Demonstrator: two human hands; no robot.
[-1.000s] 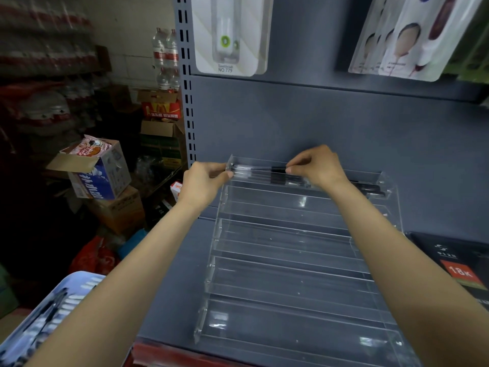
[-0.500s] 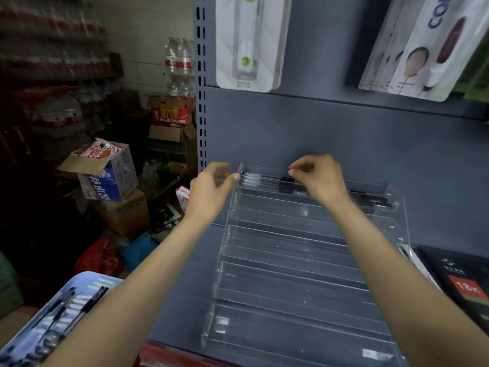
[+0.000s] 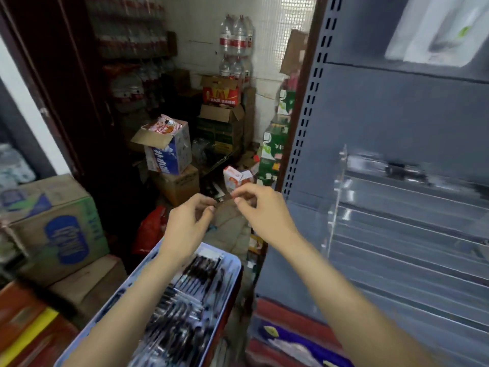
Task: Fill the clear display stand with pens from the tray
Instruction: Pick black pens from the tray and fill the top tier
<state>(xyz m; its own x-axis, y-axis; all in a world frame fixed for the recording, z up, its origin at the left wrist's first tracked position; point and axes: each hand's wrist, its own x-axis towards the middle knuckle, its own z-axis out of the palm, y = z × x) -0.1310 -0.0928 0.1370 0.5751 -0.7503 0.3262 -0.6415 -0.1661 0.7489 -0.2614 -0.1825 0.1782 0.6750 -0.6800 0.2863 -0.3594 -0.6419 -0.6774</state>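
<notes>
Here no writing reads clearly through the blur. Both hands hover above the pale blue plastic tray [image 3: 232,263] of black pens [image 3: 182,308]: left hand [image 3: 189,223] and right hand [image 3: 260,210], fingers loosely curled, empty. The clear acrylic tiered display stand [image 3: 407,234] sits to their right, apart.

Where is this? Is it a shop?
Probably a small shop's stockroom corner. There are stacked cardboard boxes, packs of water bottles, a grey shelf unit holding a clear display stand, and a tray full of pens.
</notes>
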